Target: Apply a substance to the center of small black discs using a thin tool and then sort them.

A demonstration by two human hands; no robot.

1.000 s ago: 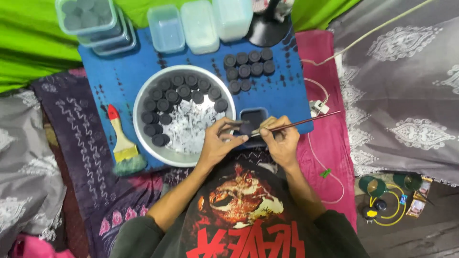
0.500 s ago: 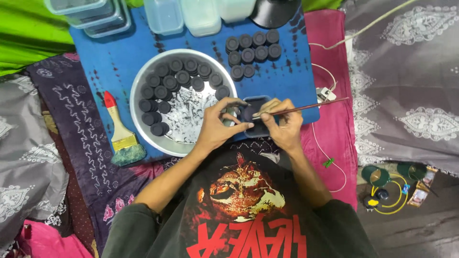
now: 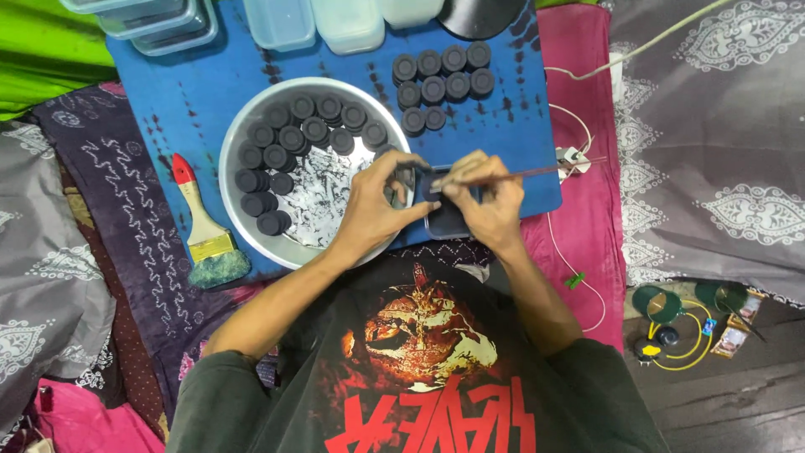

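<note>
Both my hands meet over the blue mat: left hand (image 3: 377, 201) pinches what looks like a small dark disc (image 3: 402, 186), right hand (image 3: 486, 201) grips a thin stick (image 3: 537, 173) running rightward from it.

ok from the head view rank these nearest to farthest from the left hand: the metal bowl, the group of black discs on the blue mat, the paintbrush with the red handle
1. Metal bowl: under the left hand.
2. Black discs on the blue mat: above the hand, toward the top.
3. Paintbrush: far left, beyond the bowl.
</note>
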